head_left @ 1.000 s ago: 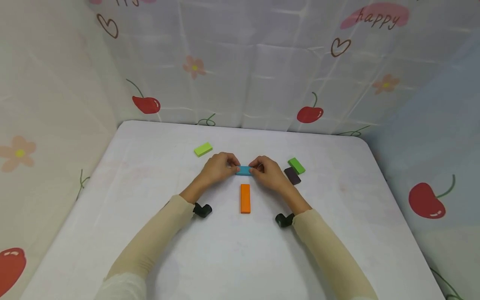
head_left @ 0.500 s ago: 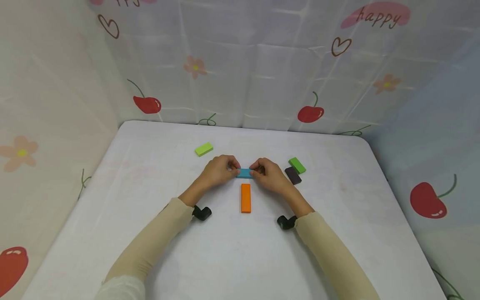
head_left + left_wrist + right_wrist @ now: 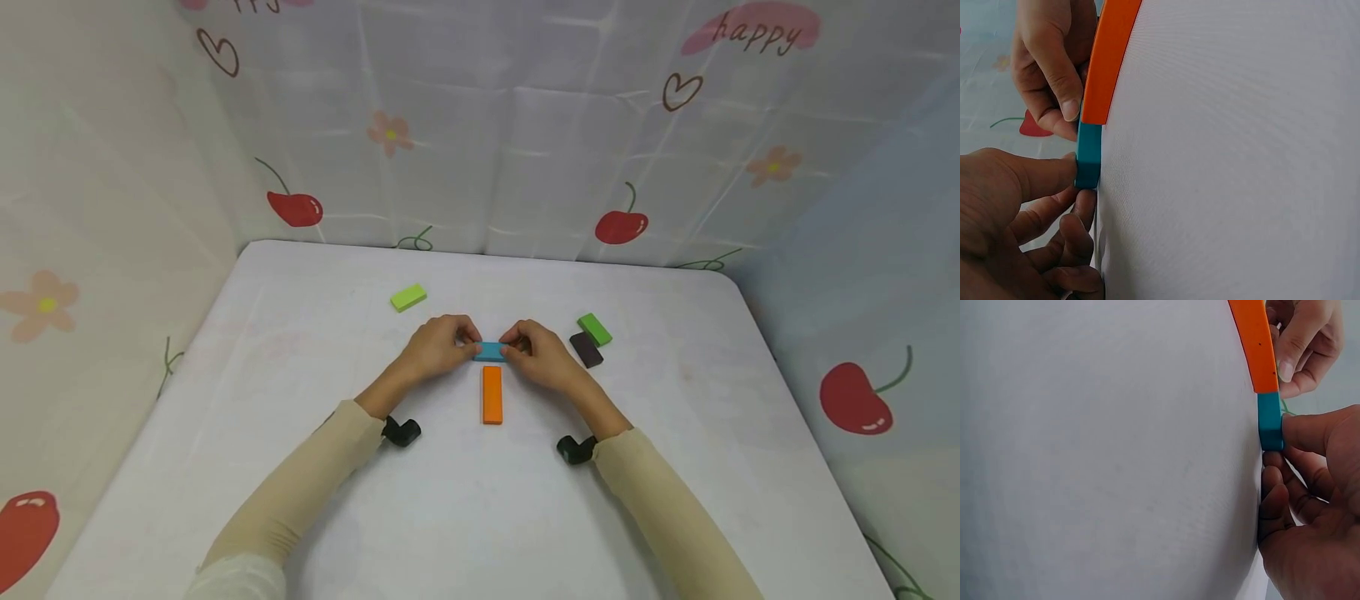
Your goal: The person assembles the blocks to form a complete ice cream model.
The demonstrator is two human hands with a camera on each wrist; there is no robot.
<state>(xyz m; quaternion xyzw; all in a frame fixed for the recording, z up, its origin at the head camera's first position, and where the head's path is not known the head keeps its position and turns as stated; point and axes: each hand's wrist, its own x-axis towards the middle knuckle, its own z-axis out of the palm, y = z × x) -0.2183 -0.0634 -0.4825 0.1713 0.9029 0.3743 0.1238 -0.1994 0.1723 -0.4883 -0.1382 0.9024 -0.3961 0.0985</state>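
Observation:
A small blue block (image 3: 491,352) lies crosswise on the white table, pinched at both ends. At its left end, the left hand (image 3: 442,343) has thumb and fingers on it. The right hand (image 3: 544,357) grips the opposite end in the same manner. Just nearer to the person lies an orange block (image 3: 492,396), lengthwise, with a narrow gap to the blue one in the head view. In the left wrist view the orange block (image 3: 1110,62) overlaps part of the blue block (image 3: 1088,156), whose end meets the thumb. The right wrist view shows the blue block (image 3: 1270,422) low against the tabletop.
A lime-green block (image 3: 408,297) lies farther back on the left. Beyond the right hand, a green block (image 3: 595,329) and a dark block (image 3: 587,350) lie close together. A printed curtain (image 3: 480,125) hangs behind the white table (image 3: 480,517). Black wrist cameras (image 3: 576,450) jut from both sleeves.
Both hands have drawn the blue block slightly toward the person, narrowing its gap to the orange block. The orange block and the other blocks stay put.

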